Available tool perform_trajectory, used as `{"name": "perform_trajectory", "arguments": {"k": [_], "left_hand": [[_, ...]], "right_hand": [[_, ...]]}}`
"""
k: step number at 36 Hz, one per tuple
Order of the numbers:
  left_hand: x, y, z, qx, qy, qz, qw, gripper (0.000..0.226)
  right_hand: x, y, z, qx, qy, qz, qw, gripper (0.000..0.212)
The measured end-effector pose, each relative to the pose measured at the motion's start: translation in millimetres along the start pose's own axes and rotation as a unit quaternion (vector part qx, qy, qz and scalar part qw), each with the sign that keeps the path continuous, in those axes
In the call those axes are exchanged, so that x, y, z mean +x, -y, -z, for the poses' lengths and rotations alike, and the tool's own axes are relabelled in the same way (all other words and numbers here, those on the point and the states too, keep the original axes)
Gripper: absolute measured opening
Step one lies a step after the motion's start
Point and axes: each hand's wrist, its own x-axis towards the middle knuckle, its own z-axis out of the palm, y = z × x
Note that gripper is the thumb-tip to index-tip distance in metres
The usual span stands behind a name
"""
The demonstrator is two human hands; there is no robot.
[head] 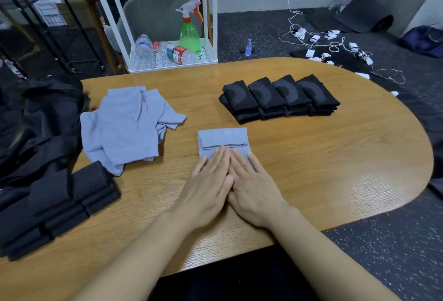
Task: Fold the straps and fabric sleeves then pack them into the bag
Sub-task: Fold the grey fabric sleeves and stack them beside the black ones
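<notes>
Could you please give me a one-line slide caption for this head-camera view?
Both hands, left and right, press flat a folded grey sleeve on the wooden table.

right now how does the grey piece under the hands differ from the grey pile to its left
The folded light grey fabric sleeve is a flat, neat rectangle; the loose heap of light grey fabric sleeves is rumpled and unfolded. Both hands press the folded one; nothing touches the heap. Both are the same grey cloth on the wooden table.

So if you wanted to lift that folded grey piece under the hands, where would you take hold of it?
Probably by its two short side edges, one hand from each side. The folded grey sleeve lies flat on the table, layers stacked, with the left hand and right hand pressing its near half; pinching the sides should keep the fold together.
</notes>
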Motion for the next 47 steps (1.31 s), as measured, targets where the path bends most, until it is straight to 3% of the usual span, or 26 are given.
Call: {"name": "perform_trajectory", "arguments": {"k": [4, 12, 14, 18, 22, 30, 33, 37, 40, 43, 47], "left_hand": [[-7.7, 26.2, -0.4, 0.109, 0.066, -0.011, 0.992, 0.077], [-8.8, 44.8, 17.1, 0.126, 0.052, -0.021, 0.99, 0.093], [-3.7, 42.3, 20.3, 0.137, 0.032, -0.019, 0.99, 0.085], [0.2, 39.7, 24.2, 0.191, -0.044, -0.063, 0.979, 0.044], [-9.6, 31.8, 26.1, 0.219, -0.039, -0.077, 0.972, 0.031], [-21.4, 19.1, 31.2, 0.107, -0.111, -0.108, 0.982, 0.039], [-18.5, 16.0, 29.8, 0.113, -0.078, -0.129, 0.982, 0.05], [-10.5, 25.1, 24.5, 0.09, -0.052, -0.108, 0.989, 0.033], [-5.0, 28.2, 25.7, 0.025, -0.061, -0.073, 0.995, 0.027], [3.6, 27.7, 32.6, -0.091, -0.054, 0.004, 0.994, 0.032], [23.9, 30.2, 51.8, -0.266, -0.045, 0.124, 0.955, 0.021]], "right_hand": [[-7.1, -17.5, -4.0, -0.018, 0.031, -0.026, 0.999, 0.074], [-14.5, -31.9, 0.3, -0.012, 0.037, -0.054, 0.998, 0.074], [-13.5, -32.3, 3.5, -0.014, 0.036, -0.059, 0.997, 0.074], [-12.1, -28.9, 9.7, -0.018, 0.015, -0.056, 0.998, 0.066], [-20.4, -22.5, 14.5, -0.012, -0.006, -0.039, 0.999, 0.063], [-24.6, -22.6, 20.1, -0.011, -0.084, 0.004, 0.996, 0.032], [-19.7, -25.1, 24.9, -0.011, -0.087, -0.001, 0.996, 0.025], [-14.2, -29.9, 30.3, 0.002, -0.085, 0.01, 0.996, 0.027], [-9.6, -37.3, 29.7, 0.09, -0.052, -0.008, 0.995, 0.03], [-2.9, -45.5, 28.9, 0.244, -0.034, -0.102, 0.964, 0.032], [20.3, -56.9, 30.7, 0.419, -0.04, -0.25, 0.872, 0.018]]}}
